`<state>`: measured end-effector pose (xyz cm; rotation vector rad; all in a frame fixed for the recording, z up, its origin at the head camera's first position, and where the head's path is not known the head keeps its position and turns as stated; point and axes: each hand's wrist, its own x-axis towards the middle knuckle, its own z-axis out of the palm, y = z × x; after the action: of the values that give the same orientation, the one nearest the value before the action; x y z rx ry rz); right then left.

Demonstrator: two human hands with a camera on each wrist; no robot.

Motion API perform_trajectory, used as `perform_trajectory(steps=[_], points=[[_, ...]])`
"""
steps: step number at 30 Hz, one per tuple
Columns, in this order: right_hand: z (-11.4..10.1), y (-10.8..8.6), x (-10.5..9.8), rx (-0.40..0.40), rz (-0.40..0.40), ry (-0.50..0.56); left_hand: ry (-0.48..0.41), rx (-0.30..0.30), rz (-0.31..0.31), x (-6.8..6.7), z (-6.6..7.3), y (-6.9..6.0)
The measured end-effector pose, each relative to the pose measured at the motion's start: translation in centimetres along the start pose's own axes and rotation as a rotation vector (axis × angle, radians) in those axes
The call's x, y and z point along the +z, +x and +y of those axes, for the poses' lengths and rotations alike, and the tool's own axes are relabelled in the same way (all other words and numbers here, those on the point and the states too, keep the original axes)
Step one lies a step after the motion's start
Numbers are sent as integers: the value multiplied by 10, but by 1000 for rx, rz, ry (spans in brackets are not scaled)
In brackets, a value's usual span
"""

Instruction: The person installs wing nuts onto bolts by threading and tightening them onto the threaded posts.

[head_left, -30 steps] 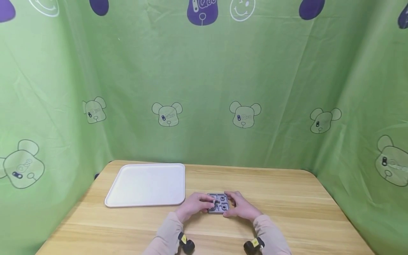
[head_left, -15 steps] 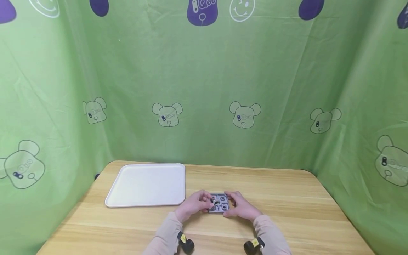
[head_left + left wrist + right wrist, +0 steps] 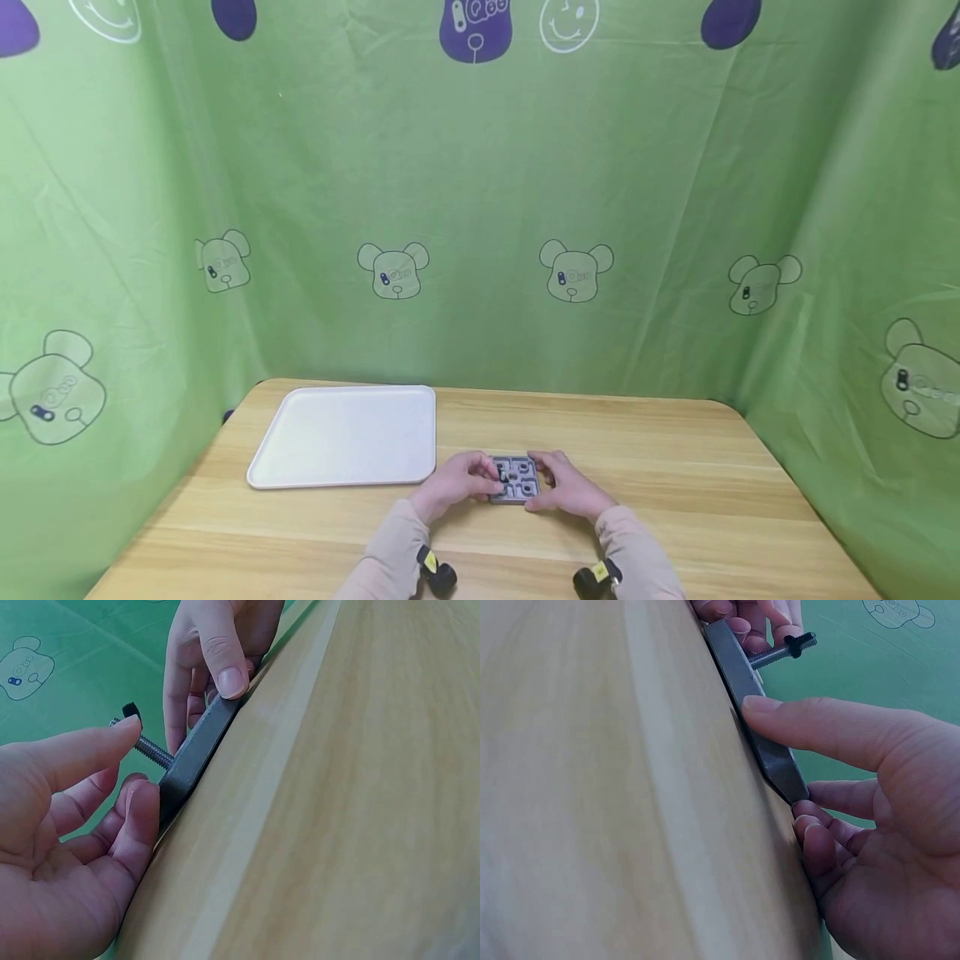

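A square grey metal plate (image 3: 527, 482) with moulded recesses lies on the table. A threaded bolt (image 3: 154, 752) stands up from it, bearing a small black wing nut (image 3: 801, 645) near its top. My left hand (image 3: 453, 482) holds the nut at the plate's left side, the thumb tip against it in the left wrist view; the index fingertip's contact is partly hidden. Other fingers (image 3: 139, 810) of that hand curl beside the plate's edge. From the right, my right hand (image 3: 568, 486) grips the plate, thumb on the near edge and fingers around the far corner.
On the left of the wooden table (image 3: 697, 492) lies a white rectangular tray (image 3: 352, 437). Green printed curtains (image 3: 480, 183) enclose the back and both sides. Black wrist cameras hang beneath both forearms.
My left thumb and fingers have shifted slightly around the bolt top, and the wing nut shows at a different angle. The right hand and the plate stay in place.
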<state>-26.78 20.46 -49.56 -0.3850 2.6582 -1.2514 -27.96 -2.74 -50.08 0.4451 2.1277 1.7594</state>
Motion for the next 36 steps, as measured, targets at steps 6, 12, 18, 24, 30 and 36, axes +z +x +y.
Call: perform_trajectory(steps=[6, 12, 18, 24, 30, 36], points=[[-2, -2, -1, -5, -4, -9, -11, -5, -11, 0, 0, 0], [-2, -2, -1, -3, -3, -3, 1, -17, 12, 1, 0, 0], [-1, 0, 0, -7, 2, -6, 15, -21, 32, 2, 0, -1], [-1, -1, 1, 0, 5, 3, 21, -27, 46, 3, 0, -1], [-2, -1, 0, 7, 5, 1, 27, -25, 44, 3, 2, -2], [-2, -2, 0, 4, 6, -10, 8, -14, 18, 2, 2, -2]])
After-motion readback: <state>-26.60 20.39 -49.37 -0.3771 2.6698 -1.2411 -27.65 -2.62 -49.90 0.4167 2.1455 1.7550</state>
